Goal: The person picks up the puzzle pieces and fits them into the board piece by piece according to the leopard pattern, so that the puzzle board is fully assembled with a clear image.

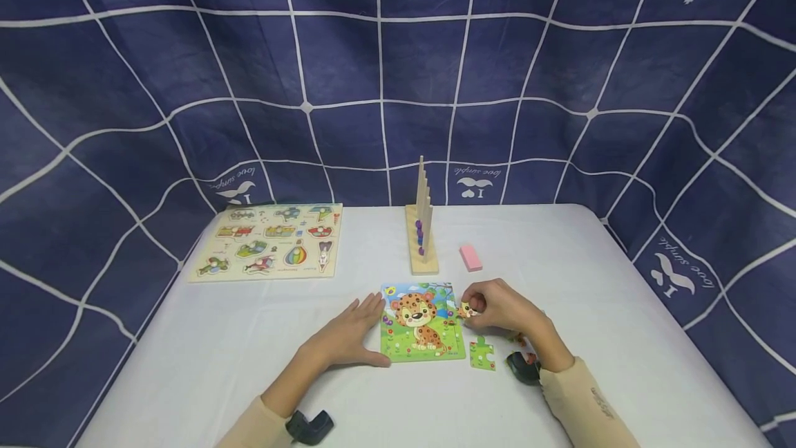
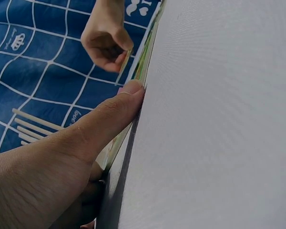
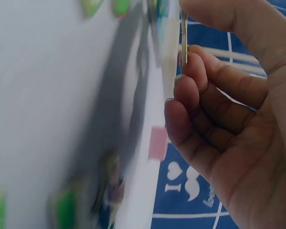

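A square leopard puzzle board (image 1: 398,348) lies flat on the table. My left hand (image 1: 348,337) rests at the board's left side with fingers extended, its thumb touching the lower left edge. Between thumb and fingertips, my right hand (image 1: 506,306) pinches a thin jigsaw piece (image 1: 466,310) beside the board's right edge. That piece shows edge-on in the right wrist view, held above the table. A green jigsaw piece (image 1: 481,354) lies just right of the board. More pieces (image 1: 521,341) are partly hidden under my right forearm.
Behind the board stands a wooden peg rack (image 1: 425,267) with upright rods and purple beads. A pink block (image 1: 470,258) lies to its right. At the back left is a wooden vehicle puzzle board (image 1: 230,268). A blue checked curtain (image 1: 342,61) surrounds the white table (image 1: 249,337).
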Motion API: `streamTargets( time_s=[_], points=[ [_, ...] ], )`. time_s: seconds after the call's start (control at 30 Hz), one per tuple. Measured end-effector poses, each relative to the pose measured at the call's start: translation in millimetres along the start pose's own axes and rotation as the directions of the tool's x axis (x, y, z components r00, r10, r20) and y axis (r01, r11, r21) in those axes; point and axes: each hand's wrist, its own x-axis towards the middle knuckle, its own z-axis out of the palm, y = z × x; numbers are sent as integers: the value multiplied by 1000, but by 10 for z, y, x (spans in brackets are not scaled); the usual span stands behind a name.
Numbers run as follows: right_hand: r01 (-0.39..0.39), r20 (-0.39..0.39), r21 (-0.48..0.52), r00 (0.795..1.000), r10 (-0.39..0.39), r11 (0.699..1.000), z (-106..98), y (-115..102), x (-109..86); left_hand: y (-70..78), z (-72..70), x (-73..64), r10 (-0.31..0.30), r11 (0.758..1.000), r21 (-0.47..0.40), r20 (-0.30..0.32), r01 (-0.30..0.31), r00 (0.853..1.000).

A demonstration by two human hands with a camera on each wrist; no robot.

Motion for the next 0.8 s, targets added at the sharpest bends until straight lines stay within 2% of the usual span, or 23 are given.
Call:
streamTargets(
  time_s=[0.23,0.53,0.8],
  points=[
    [67,22,10,997,-67,998,81,-182,138,9,-15,3,-1,1000,-3,4,1,1000],
    [133,76,-43,989,-130,990,266,-450,328,-5,-24,-12,9,1000,-10,7,-9,1000],
    [142,96,-71,986,-135,987,356,-635,467,-2,-19,-11,3,1000,-15,9,-2,1000]
  ],
)
